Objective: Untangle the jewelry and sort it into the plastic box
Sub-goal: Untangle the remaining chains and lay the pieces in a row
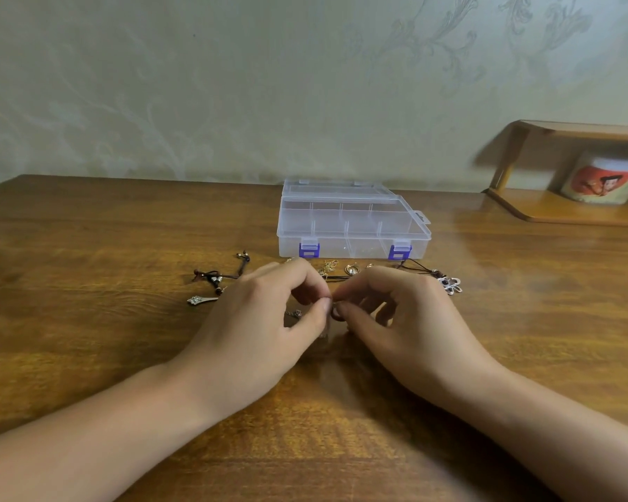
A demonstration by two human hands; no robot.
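Two bare forearms reach in from the near edge over the glossy brown wooden table (87, 320), meeting just in front of the clear plastic compartment box with purple latches (352, 226), which sits closed near the wall.

Left of the box and a little nearer, a dark cord necklace with small beads (220, 275) lies loose, with a small silver pendant (201, 300) just beside it. The left hand (258, 331) has its fingers curled, thumb and forefinger pressed together on a small dark ring-like piece of jewelry (336, 313); the right hand (410, 320) pinches the same piece from the other side, fingertips nearly touching the left's. Between the hands and the box lies a little heap of gold chain and rings (338, 269). Right of that, a silver flower-shaped pendant on a dark cord (450, 284) rests near the box's right corner.

Behind the box rises pale wallpaper with a faint leafy pattern (232, 85). Far right of the box stands a small wooden shelf (522, 146) holding a white container with a red picture (600, 182).
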